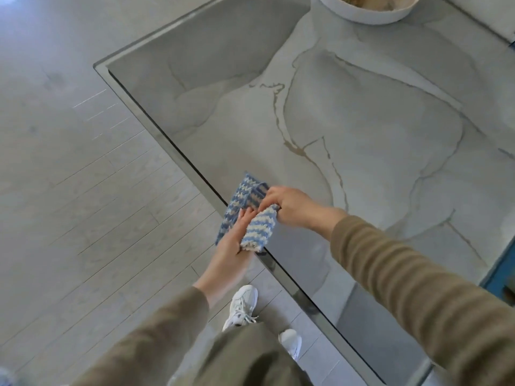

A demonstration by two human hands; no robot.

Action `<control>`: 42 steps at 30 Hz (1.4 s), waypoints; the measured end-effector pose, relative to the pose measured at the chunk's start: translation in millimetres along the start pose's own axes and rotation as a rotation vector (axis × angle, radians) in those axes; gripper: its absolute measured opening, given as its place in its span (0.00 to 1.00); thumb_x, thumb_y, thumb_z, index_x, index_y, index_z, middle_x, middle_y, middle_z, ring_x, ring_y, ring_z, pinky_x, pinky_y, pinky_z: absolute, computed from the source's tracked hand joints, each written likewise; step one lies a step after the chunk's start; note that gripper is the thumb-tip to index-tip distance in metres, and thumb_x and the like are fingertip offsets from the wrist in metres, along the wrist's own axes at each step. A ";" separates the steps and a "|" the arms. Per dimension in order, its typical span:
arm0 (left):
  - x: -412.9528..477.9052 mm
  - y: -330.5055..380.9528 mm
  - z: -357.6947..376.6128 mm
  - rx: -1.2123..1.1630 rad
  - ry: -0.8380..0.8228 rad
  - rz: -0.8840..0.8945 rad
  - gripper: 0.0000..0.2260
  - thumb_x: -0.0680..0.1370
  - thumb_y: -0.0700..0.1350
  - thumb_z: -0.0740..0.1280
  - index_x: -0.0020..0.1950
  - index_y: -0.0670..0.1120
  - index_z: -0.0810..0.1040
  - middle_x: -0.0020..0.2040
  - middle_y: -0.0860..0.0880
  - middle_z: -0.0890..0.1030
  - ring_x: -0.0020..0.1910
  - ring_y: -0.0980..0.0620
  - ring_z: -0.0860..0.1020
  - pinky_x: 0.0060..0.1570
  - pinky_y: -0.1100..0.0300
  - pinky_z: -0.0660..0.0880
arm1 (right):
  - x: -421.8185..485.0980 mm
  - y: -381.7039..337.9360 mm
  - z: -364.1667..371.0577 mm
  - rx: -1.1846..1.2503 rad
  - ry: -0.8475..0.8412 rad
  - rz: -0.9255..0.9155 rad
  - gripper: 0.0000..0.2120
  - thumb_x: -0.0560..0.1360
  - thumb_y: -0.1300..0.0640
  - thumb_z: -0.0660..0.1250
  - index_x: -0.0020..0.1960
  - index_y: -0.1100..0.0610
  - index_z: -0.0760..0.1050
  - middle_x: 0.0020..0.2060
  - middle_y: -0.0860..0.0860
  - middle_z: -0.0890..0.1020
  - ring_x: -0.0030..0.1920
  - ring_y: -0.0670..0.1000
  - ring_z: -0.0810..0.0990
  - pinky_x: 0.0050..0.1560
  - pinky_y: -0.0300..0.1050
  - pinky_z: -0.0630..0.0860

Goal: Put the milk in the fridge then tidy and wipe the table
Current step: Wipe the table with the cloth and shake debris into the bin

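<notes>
A blue-and-white striped cloth [245,201] hangs over the near left edge of the marble-patterned table [362,121]. My left hand [231,243] reaches up from below the edge and grips the cloth's lower part, thumb across a folded flap. My right hand [289,204] rests on the tabletop and pinches the cloth's upper fold. Both hands hold the same cloth, partly folded between them. No milk or fridge is in view.
A white bowl [367,15] with beige contents stands at the table's far edge. The table has a glass rim [156,132] with a corner at the left. Grey plank floor [69,190] lies to the left. My white shoes [242,307] stand by the table edge.
</notes>
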State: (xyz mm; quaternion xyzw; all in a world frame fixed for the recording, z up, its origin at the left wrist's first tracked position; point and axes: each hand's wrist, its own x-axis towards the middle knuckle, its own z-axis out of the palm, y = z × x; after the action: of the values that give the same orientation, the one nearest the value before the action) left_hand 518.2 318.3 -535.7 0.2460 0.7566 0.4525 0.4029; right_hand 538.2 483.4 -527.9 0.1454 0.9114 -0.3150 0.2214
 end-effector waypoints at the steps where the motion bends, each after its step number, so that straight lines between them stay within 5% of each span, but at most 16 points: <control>1: -6.9 -1.0 13.2 -0.012 0.022 0.017 0.25 0.79 0.35 0.58 0.66 0.59 0.55 0.69 0.61 0.56 0.71 0.64 0.52 0.67 0.71 0.50 | -5.7 3.9 0.2 -0.025 -0.023 -0.007 0.16 0.73 0.66 0.61 0.56 0.55 0.79 0.57 0.56 0.77 0.59 0.55 0.73 0.53 0.41 0.67; 6: -37.2 6.9 81.6 -0.056 0.022 0.009 0.24 0.81 0.41 0.56 0.61 0.69 0.51 0.62 0.74 0.51 0.70 0.67 0.49 0.69 0.69 0.49 | -50.4 29.6 6.8 -0.095 -0.103 0.003 0.13 0.74 0.65 0.61 0.54 0.56 0.80 0.55 0.55 0.77 0.57 0.54 0.73 0.49 0.38 0.64; 16: -65.8 36.6 209.6 -0.065 -0.131 -0.002 0.23 0.82 0.42 0.53 0.75 0.51 0.49 0.71 0.62 0.50 0.72 0.66 0.44 0.69 0.71 0.43 | -159.6 112.5 10.3 -0.132 -0.120 0.121 0.11 0.74 0.66 0.61 0.49 0.59 0.81 0.51 0.58 0.78 0.53 0.58 0.74 0.52 0.45 0.70; 19: -71.5 55.2 229.3 -0.112 -0.162 -0.003 0.22 0.82 0.41 0.53 0.74 0.52 0.54 0.71 0.61 0.58 0.71 0.65 0.53 0.68 0.72 0.50 | -182.1 130.8 5.0 -0.094 -0.114 0.186 0.10 0.74 0.66 0.61 0.48 0.61 0.80 0.50 0.59 0.79 0.52 0.58 0.76 0.54 0.49 0.73; 21: -71.4 70.6 228.6 -0.139 -0.133 0.016 0.19 0.80 0.38 0.54 0.67 0.56 0.67 0.54 0.63 0.76 0.52 0.66 0.72 0.52 0.77 0.66 | -191.7 139.3 -5.0 -0.035 -0.114 0.246 0.11 0.73 0.68 0.60 0.48 0.63 0.80 0.49 0.61 0.81 0.50 0.58 0.78 0.53 0.52 0.74; 23: -63.7 85.5 216.5 -0.106 -0.058 0.076 0.17 0.76 0.34 0.56 0.53 0.54 0.76 0.30 0.61 0.75 0.30 0.65 0.71 0.31 0.74 0.64 | -195.1 143.3 -18.9 0.087 -0.087 0.283 0.11 0.71 0.71 0.58 0.47 0.66 0.79 0.48 0.64 0.81 0.45 0.54 0.77 0.52 0.51 0.75; 26: -29.1 107.7 190.3 -0.033 0.056 0.182 0.14 0.73 0.32 0.59 0.48 0.46 0.80 0.25 0.59 0.72 0.24 0.66 0.69 0.26 0.74 0.62 | -186.9 142.4 -51.2 0.210 0.044 0.288 0.10 0.71 0.72 0.58 0.46 0.70 0.77 0.45 0.68 0.81 0.41 0.48 0.73 0.38 0.35 0.73; 29: 19.6 132.8 156.0 0.030 0.176 0.317 0.12 0.70 0.33 0.61 0.45 0.44 0.82 0.32 0.54 0.76 0.28 0.67 0.70 0.29 0.76 0.63 | -166.8 132.3 -86.9 0.331 0.244 0.215 0.08 0.72 0.73 0.57 0.41 0.74 0.74 0.28 0.60 0.74 0.27 0.36 0.68 0.27 0.30 0.62; 32: 75.1 146.9 116.8 0.124 0.237 0.446 0.14 0.66 0.38 0.59 0.46 0.43 0.81 0.36 0.50 0.77 0.35 0.66 0.72 0.33 0.77 0.65 | -127.9 126.6 -115.7 0.421 0.450 0.118 0.09 0.69 0.73 0.60 0.34 0.64 0.74 0.23 0.46 0.71 0.23 0.36 0.67 0.28 0.32 0.64; 37: 146.9 142.8 69.0 0.352 0.232 0.483 0.15 0.70 0.37 0.62 0.54 0.45 0.80 0.45 0.52 0.80 0.48 0.56 0.78 0.45 0.69 0.68 | -49.9 124.6 -126.9 0.301 0.673 0.006 0.13 0.67 0.68 0.60 0.48 0.64 0.80 0.44 0.59 0.82 0.46 0.51 0.77 0.45 0.41 0.71; 42: 178.2 96.1 64.6 0.501 -0.052 0.320 0.17 0.77 0.39 0.64 0.65 0.48 0.74 0.65 0.47 0.76 0.68 0.51 0.70 0.63 0.67 0.62 | -11.2 141.4 -93.4 0.129 0.489 0.071 0.17 0.72 0.68 0.60 0.58 0.58 0.78 0.58 0.60 0.78 0.61 0.58 0.75 0.60 0.45 0.68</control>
State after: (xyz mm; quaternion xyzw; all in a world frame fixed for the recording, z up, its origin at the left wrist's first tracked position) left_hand 473.8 526.1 -537.0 0.4656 0.7856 0.3030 0.2725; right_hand 575.9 649.1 -528.7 0.2631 0.9101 -0.3202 -0.0045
